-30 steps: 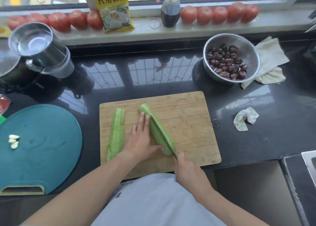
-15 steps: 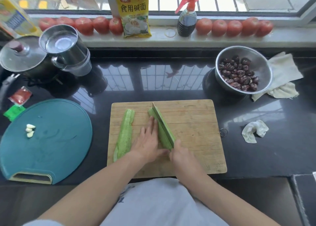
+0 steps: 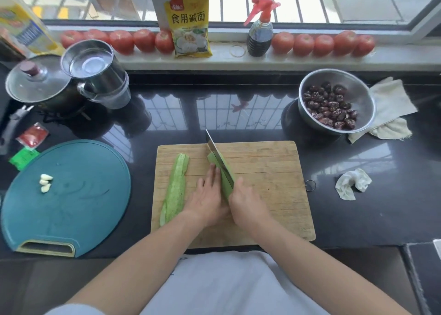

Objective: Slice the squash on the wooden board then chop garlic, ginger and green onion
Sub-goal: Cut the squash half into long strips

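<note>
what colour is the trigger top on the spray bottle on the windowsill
Red, on the spray bottle with dark liquid; shows clearly in the head view.

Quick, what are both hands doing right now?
Left hand: open, flat, pressing on the squash piece.
Right hand: closed on the knife.

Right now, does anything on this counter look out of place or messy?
Only small things: a crumpled white cloth lies loose on the black counter right of the wooden board, and the red packet and green packet sit scattered at the left. Nothing looks spilled.
</note>
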The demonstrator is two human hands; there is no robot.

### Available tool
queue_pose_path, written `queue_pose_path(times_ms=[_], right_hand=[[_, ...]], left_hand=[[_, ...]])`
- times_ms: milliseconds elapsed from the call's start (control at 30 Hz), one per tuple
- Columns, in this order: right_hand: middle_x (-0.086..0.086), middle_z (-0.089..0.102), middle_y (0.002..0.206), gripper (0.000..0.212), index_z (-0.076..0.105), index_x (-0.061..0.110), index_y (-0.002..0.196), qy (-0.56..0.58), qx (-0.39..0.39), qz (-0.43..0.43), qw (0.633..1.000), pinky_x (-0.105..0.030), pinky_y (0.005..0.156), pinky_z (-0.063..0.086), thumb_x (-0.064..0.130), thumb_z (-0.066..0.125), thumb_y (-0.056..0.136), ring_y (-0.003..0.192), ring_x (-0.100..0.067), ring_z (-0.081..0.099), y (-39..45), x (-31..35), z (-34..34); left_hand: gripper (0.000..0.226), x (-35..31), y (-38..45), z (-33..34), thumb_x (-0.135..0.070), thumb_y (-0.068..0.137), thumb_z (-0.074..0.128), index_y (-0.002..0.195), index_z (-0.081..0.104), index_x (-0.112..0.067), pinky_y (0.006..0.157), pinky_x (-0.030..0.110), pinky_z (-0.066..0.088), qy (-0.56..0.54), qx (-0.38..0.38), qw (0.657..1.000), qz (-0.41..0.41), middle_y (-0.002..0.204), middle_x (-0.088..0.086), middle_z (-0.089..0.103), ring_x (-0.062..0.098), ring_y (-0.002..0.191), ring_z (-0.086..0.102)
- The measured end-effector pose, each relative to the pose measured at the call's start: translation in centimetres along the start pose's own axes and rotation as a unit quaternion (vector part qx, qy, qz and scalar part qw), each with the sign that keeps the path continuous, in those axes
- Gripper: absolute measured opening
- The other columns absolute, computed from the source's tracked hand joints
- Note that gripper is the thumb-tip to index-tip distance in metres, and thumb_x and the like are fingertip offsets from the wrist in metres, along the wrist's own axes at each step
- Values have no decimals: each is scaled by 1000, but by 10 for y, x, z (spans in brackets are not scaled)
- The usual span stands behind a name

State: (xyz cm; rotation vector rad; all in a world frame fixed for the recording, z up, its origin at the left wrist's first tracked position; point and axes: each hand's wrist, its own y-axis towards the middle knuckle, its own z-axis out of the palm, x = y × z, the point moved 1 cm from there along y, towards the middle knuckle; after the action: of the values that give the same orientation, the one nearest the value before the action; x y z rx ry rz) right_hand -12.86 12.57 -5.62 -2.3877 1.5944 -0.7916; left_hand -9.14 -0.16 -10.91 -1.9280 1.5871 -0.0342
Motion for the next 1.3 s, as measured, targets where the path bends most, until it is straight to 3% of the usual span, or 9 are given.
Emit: queue_pose_path(times_ms=[133,267,433,500,667,833,967,1133,1300], right_hand=[[2,46,71,22,26,18,107,10,47,33,998,-36,50,34,7,38,92,61,-26,49,-56,-38,21],[2,53,73,12,28,27,97,55,71,71,993,-41,57,45,21,39,94,66,-26,54,-97,-67,22],[7,51,62,16,29,40,81,125,1,32,992,-34,46,34,42,39,94,52,-15,47,-122,-85,-7],[10,53,60,20,30,43,78,149,-43,28,987,-28,43,29,42,40,94,49,-15,44,-125,-87,-21],[6,41,53,24,33,25,77,210,-80,97,970,-37,51,30,29,47,96,52,-19,35,-106,-97,-38],[3,44,57,24,32,23,78,212,-85,114,967,-34,50,30,33,46,95,50,-14,32,-103,-106,-44],[3,47,57,25,32,32,76,204,-77,121,968,-30,48,31,34,46,96,49,-12,37,-106,-116,-44],[6,44,54,28,30,32,74,202,-81,148,965,-32,47,31,35,46,97,47,-12,37,-106,-130,-42],[7,43,54,30,28,36,72,197,-93,163,962,-30,44,29,35,45,97,47,-12,36,-99,-134,-44]], left_hand=[[132,2,-2,1,-81,74,58,157,-23,-18,110,48,38,-7,8,1000,1,162,-15,-32,31,141,19],[133,2,1,2,-80,74,64,158,-22,-21,116,51,31,-9,12,1000,-7,160,-16,-36,35,152,8],[124,16,4,-3,-70,81,67,160,-15,-22,125,47,15,-24,10,1000,7,166,-9,-25,24,156,-6],[109,25,10,-17,-55,89,67,161,-8,-21,123,46,19,57,-34,995,74,169,0,-10,27,156,2],[73,14,38,-44,-21,97,45,161,12,-30,125,47,10,309,-19,884,351,170,6,7,31,156,7],[64,-7,50,-48,-33,96,57,153,31,-25,123,48,21,373,14,830,414,149,12,42,33,138,39],[57,-12,43,-43,-51,97,54,144,38,-22,108,44,35,371,-3,850,374,134,11,48,32,121,47],[49,-34,8,-4,-63,93,45,118,44,-20,79,41,47,224,-32,967,119,118,6,57,27,104,58],[56,-38,-11,6,-75,90,41,108,43,-21,62,35,44,197,-82,977,-24,101,-2,60,19,86,60]])
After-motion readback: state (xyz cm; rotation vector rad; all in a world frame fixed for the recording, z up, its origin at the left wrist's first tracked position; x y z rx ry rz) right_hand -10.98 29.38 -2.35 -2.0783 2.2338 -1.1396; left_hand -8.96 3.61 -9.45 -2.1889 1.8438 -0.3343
